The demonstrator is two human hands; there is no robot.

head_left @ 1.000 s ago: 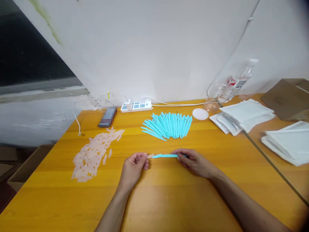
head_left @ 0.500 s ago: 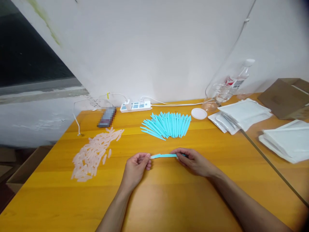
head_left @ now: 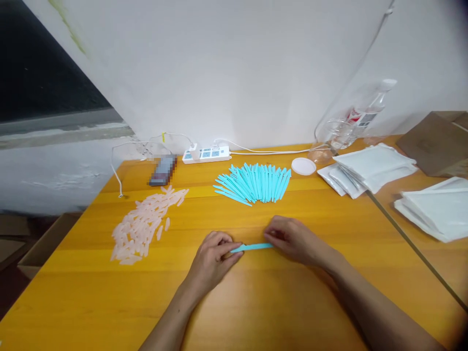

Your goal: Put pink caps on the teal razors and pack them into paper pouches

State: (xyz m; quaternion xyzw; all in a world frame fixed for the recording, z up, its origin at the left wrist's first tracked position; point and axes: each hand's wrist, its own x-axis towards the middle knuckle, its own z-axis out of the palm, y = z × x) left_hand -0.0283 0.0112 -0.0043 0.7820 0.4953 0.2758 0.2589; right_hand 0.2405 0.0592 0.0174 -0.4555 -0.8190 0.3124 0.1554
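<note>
A slim turquoise eyebrow razor point(head_left: 258, 246) lies level between my two hands, low over the wooden table. My left hand point(head_left: 215, 256) pinches its left end between thumb and fingers, which partly cover that end. At the other end, my right hand point(head_left: 288, 236) is closed with its fingertips on the handle; part of the handle is hidden there. Beyond my hands spreads a fanned pile of turquoise razors point(head_left: 261, 183). To the left lies a scattered heap of small translucent pinkish caps point(head_left: 141, 226). I cannot make out a cap on the held razor.
Along the wall are a white power strip point(head_left: 206, 154) and a blurred phone point(head_left: 163, 170). A round white lid point(head_left: 303, 166), a plastic bottle point(head_left: 373, 114), white packets point(head_left: 376, 165) and a cardboard box point(head_left: 431, 144) stand or lie at the right. A seam point(head_left: 398, 229) crosses the table.
The view has tilted slightly. My left hand has shifted right along the razor, its fingers now over the end where a translucent piece showed before. My right hand's fingers have bunched up.
</note>
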